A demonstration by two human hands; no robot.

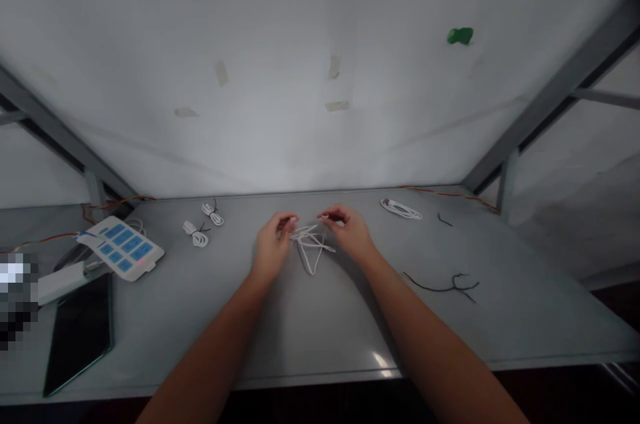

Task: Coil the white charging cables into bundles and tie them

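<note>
A: Which step are we at?

B: Apparently working the loose white cable point(313, 244) between both hands — it lies mid-surface point(320, 331), nearer the back edge than the front.

A: And our grip?

B: Left hand point(273, 245) and right hand point(353, 232) each have fingertips closed in a pinch on a white bit; we can't tell whether those are its ends.

A: Which way does it point?

B: No single long axis — its strands cross, one bend pointing at the front edge, another part towards the right edge. The next move, we judge, calls for light, separate pinches.
</note>
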